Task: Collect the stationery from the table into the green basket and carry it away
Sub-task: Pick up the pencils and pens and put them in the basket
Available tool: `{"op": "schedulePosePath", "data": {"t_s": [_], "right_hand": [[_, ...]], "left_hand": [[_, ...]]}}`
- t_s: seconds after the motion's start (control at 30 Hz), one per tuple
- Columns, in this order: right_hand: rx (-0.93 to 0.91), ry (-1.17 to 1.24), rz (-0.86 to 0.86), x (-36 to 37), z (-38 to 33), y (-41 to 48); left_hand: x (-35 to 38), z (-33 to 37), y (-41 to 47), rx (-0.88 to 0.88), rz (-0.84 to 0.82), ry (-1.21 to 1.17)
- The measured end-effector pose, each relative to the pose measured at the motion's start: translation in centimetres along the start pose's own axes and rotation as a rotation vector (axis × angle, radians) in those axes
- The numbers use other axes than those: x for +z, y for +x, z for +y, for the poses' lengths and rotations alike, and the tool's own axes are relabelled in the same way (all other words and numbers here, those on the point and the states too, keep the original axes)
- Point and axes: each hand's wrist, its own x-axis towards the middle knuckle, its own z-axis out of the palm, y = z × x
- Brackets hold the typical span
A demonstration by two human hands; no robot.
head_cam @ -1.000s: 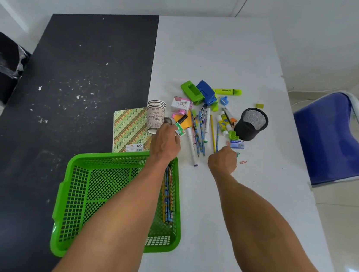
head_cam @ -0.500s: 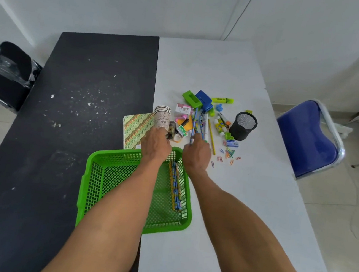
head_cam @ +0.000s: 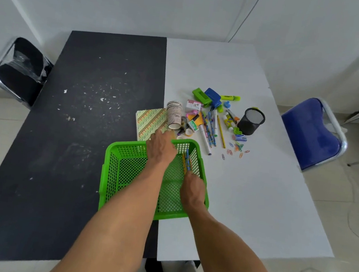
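**Basket.** The green basket (head_cam: pixel 110 172) sits at the near middle of the table (head_cam: pixel 257 190), across the seam between its black half and its white half. A bundle of pencils (head_cam: pixel 186 162) lies inside along its right wall.

**Left hand.** The left hand (head_cam: pixel 161 148) lies over the basket's far rim, back up, with its fingers reaching past the rim to the near edge of the notebook (head_cam: pixel 150 121). The fingertips are hidden, so I cannot tell whether they grip anything.

**Right hand.** The right hand (head_cam: pixel 192 191) is inside the basket at its right side, back up, with its fingers bent down onto the near ends of the pencils. I cannot tell whether it pinches them or only touches them.

**Items outside the basket.** All are on the white half, beyond the basket:
- paper cups (head_cam: pixel 174 114) standing on the notebook's far corner
- loose pencils (head_cam: pixel 210 128) and a marker (head_cam: pixel 204 139)
- a mesh pot (head_cam: pixel 251 122)
- scattered clips (head_cam: pixel 236 150)
- a green punch (head_cam: pixel 199 95), a blue stapler (head_cam: pixel 212 97) and a highlighter (head_cam: pixel 230 97)

**Surroundings.** A blue chair (head_cam: pixel 310 133) stands right of the table and a black chair (head_cam: pixel 21 69) stands left.
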Motion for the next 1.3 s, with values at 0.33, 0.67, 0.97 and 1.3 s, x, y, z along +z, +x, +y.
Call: {"op": "schedulePosePath", "data": {"t_s": [0.33, 0.67, 0.97, 1.3], "right_hand": [[0.011, -0.118, -0.028, 0.6, -0.8, 0.3], [0.027, -0.111, -0.015, 0.5, -1.1, 0.6], [-0.022, 0.092, 0.150, -4.1, -1.2, 3.3], [0.245, 0.274, 0.204, -7.8, 4.7, 11.1]], "left_hand": [[1.9, -2.1, -0.5, 0.006, -0.050, -0.007], [1.6, -1.7, 0.1, 0.032, -0.035, -0.003], [0.5, 1.2, 1.9, 0.059, -0.010, 0.006], [2.6, 6.3, 4.9, 0.104, -0.026, 0.024]]}}
